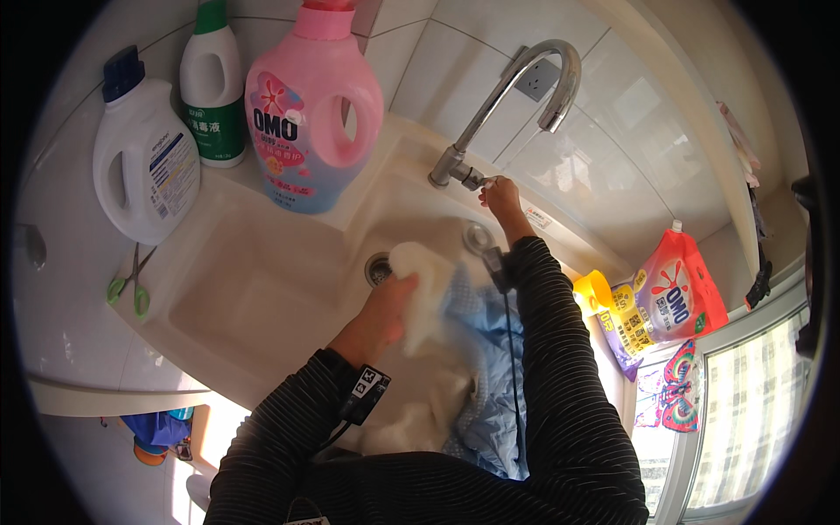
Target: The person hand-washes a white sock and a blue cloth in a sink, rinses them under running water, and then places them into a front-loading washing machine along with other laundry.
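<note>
My left hand [385, 315] grips a blurred white cloth [416, 267] in the right part of the pale sink [262, 280], beside the metal drain [376, 265]. My right hand [500, 199] has its fingers closed on the small handle [488, 182] at the base of the chrome faucet [486, 114]. Light blue dotted fabric [490, 385] lies below my right arm, next to more cream-white cloth [420, 411] at the front of the sink. Whether water runs is not clear.
Two white bottles [153, 175] [214, 79] and a pink jug [306, 105] stand at back left. Green-handled scissors [140, 297] lie on the left edge. A pouch [674, 297] and yellow container [591, 293] sit at right, near a window [739, 411].
</note>
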`<state>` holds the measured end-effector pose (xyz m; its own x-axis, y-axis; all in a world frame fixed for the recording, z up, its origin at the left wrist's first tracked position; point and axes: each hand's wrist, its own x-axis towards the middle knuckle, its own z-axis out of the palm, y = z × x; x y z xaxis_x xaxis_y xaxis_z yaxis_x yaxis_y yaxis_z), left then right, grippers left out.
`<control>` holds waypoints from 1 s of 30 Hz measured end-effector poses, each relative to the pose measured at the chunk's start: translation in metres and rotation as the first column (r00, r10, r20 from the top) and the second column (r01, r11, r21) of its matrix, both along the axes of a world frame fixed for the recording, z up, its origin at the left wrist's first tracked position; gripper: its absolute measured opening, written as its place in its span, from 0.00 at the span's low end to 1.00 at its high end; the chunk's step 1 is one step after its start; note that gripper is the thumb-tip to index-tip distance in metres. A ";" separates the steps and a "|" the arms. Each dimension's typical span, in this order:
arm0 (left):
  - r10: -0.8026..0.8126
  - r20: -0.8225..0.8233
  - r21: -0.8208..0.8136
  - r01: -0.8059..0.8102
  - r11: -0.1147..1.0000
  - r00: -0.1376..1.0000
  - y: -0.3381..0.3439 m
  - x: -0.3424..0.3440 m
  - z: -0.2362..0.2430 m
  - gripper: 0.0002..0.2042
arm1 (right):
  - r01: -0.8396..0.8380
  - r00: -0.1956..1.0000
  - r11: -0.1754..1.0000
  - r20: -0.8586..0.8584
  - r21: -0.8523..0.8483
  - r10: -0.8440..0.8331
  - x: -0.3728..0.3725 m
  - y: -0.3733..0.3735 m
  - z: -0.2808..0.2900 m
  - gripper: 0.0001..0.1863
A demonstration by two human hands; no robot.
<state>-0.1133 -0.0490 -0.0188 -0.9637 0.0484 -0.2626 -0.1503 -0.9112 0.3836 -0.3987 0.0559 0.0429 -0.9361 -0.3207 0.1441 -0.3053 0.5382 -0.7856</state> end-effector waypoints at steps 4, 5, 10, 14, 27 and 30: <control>0.007 0.001 -0.034 -0.007 0.999 1.000 0.000 0.003 0.009 0.19 | 0.000 1.000 1.000 0.015 -0.021 0.001 -0.002 0.000 -0.003 0.15; 0.014 0.011 -0.056 -0.013 0.998 1.000 0.001 0.004 0.009 0.19 | -0.004 1.000 1.000 0.026 -0.019 0.005 -0.002 0.000 -0.003 0.15; 0.068 -0.024 -0.070 -0.069 0.995 0.997 -0.001 -0.008 -0.020 0.19 | -0.002 0.993 0.999 0.122 -0.046 0.007 0.012 0.002 0.007 0.16; 0.008 -0.377 -0.556 -0.234 0.798 0.926 -0.021 -0.043 -0.068 0.19 | -0.225 0.913 0.974 0.348 -0.002 0.211 0.054 0.019 0.019 0.21; 0.211 -0.051 -0.153 -0.216 0.964 0.976 -0.015 -0.086 0.035 0.15 | -0.166 0.904 0.925 0.321 -0.341 0.281 0.119 0.031 0.037 0.18; 0.156 -0.080 -0.105 -0.164 0.981 0.985 -0.023 -0.088 0.037 0.14 | -0.140 0.981 0.971 0.106 -0.195 0.163 0.105 0.007 0.024 0.19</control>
<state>-0.2017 -0.0720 0.0179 -0.9730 -0.1334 -0.1885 0.0251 -0.8725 0.4880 -0.2940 0.0630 0.0665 -0.8929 -0.4381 0.1041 -0.2692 0.3342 -0.9032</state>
